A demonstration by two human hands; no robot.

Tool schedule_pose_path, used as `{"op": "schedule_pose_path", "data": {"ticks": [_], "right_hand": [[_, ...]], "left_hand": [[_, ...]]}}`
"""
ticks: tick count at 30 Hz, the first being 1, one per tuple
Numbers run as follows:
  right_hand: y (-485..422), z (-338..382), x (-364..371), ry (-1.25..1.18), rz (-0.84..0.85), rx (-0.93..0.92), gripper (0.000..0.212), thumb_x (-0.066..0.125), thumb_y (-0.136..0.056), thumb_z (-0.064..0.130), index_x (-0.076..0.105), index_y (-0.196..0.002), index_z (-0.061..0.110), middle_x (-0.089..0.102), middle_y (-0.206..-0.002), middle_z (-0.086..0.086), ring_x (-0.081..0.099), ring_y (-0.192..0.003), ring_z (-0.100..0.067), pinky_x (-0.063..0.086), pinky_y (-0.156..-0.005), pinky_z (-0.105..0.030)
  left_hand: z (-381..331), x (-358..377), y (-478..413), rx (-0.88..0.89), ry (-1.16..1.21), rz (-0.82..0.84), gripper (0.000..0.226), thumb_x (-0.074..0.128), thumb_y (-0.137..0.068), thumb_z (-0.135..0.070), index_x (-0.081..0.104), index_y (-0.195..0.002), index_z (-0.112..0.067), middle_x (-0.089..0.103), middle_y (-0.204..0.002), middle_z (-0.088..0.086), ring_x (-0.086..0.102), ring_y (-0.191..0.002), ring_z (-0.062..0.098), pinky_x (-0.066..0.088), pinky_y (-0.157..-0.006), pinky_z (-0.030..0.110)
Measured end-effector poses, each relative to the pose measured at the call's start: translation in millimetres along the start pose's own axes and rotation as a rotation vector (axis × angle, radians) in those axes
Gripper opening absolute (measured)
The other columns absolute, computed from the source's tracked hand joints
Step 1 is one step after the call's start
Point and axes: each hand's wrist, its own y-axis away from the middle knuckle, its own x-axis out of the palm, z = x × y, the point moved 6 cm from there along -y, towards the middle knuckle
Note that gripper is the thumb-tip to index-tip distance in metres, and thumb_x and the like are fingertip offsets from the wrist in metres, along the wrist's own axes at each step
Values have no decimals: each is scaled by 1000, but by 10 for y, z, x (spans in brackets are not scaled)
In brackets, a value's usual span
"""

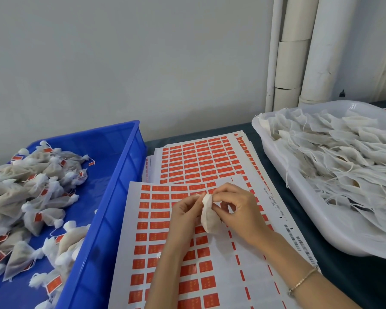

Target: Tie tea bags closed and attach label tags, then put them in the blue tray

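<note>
**Bag neck pinched over the label sheet**

The tea bag [208, 216] is held just above the middle of the label sheet [154, 248], and its top edge is pinched from both sides. The neck is gripped between finger and thumb by the left hand [183, 215] on one side and by the right hand [239, 210] on the other, with the spare fingers loosely curled. The filled belly hangs down toward the sheet. No tag is seen on it yet, and it cannot be told whether the string is drawn.

Tying appears to be the step in hand. The neck should be bunched tight above the filling before the string is pulled, so that nothing is spilled. The pull should be even, since the thin fabric is judged liable to tear. A red label is then to be peeled from the sheet and closed round the string end.

Left of the sheet, the blue tray [120, 175] is heaped with finished bags [31, 197]. Right of the sheet, untied bags [343, 157] are stacked in the white tray [299, 204].
</note>
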Motion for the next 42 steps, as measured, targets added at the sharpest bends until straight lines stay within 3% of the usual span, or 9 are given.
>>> {"op": "schedule_pose_path", "data": {"ticks": [5, 11, 15, 20, 24, 30, 35, 42], "right_hand": [[25, -9, 119, 47, 85, 24, 22, 67, -85, 34, 64, -103, 21, 59, -102, 14, 60, -81, -6, 51, -74, -9], [41, -69, 147, 115, 93, 97, 21, 60, -90, 38, 56, -108, 27, 50, -106, 21, 57, -82, -3, 52, -75, -11], [43, -93, 127, 132, 76, 124, 23, 62, -90, 35, 56, -110, 27, 56, -111, 15, 59, -82, -4, 51, -75, -11], [40, -82, 99, 175, 61, 127, 16, 62, -90, 33, 55, -104, 29, 57, -109, 13, 55, -74, 1, 47, -67, -6], [29, -96, 77, 251, 63, 136, 12, 60, -91, 34, 58, -100, 26, 57, -107, 11, 50, -67, 4, 38, -60, -2], [20, -122, 54, 345, 85, 156, 18, 50, -96, 35, 56, -107, 22, 59, -109, 8, 54, -76, -5, 36, -65, -3], [11, -95, -12, 342, 25, 171, 20, 48, -95, 34, 56, -104, 18, 61, -103, 4, 54, -73, -7, 35, -65, -4], [0, -97, -38, 401, 36, 221, 23, 42, -98, 36, 54, -108, 19, 59, -110, 6, 54, -79, -7, 41, -70, -9]], "left_hand": [[-6, -3, -11, -20, -2, -25, 27, 57, -93, -28, 76, -78, -38, 72, -76, -7, 68, -70, 10, 52, -59, 16], [-55, 87, 55, 58, -71, 45, 23, 52, -88, -51, 66, -106, -49, 66, -107, -26, 61, -103, -5, 52, -72, 12], [-80, 137, 36, 168, -158, 51, 19, 61, -90, -34, 65, -109, -32, 70, -95, -14, 66, -94, 8, 54, -71, 17], [-23, 85, 13, 157, -167, -23, 25, 59, -83, -45, 67, -94, -23, 69, -82, -10, 66, -82, 11, 54, -68, 18], [13, 65, -6, 168, -170, -36, 10, 56, -95, -27, 65, -98, -26, 67, -87, -12, 64, -86, 8, 54, -70, 16], [-23, 78, 18, 177, -157, -33, 22, 57, -83, -43, 62, -98, -28, 64, -85, -13, 61, -82, 6, 51, -67, 12], [-21, 88, 16, 190, -158, -20, 23, 61, -80, -43, 61, -98, -28, 64, -84, -15, 62, -83, 5, 50, -68, 12], [-44, 71, 17, 221, -152, -62, 22, 58, -81, -40, 59, -95, -23, 60, -75, -12, 59, -73, 5, 47, -64, 10]]}}
